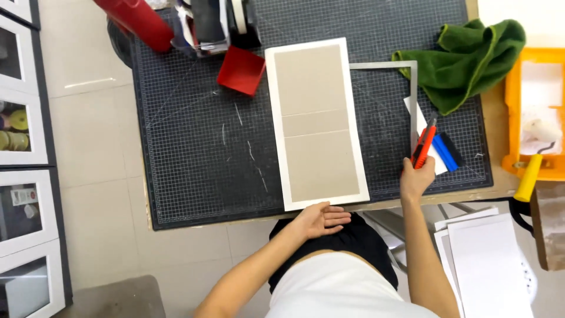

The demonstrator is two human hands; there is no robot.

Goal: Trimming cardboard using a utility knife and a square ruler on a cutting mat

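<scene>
A long white sheet with three grey board panels (316, 122) lies lengthwise away from the person on the dark gridded cutting mat (194, 147), its near end just beyond the open, palm-up left hand (321, 219), while the right hand (415, 176) grips a red utility knife (424, 144) beside its right edge.

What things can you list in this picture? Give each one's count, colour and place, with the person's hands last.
cutting mat: one, dark grey, covering the table
boards on white sheet: three, grey-brown, mat centre
metal square: one, silver, right of sheet
red tray: one, red, left of sheet
cloth: one, green, top right
blue scraper: one, beside knife
paint tray: one, orange, far right
knife: one, red
left hand: open, at sheet's near edge
right hand: holding knife
</scene>
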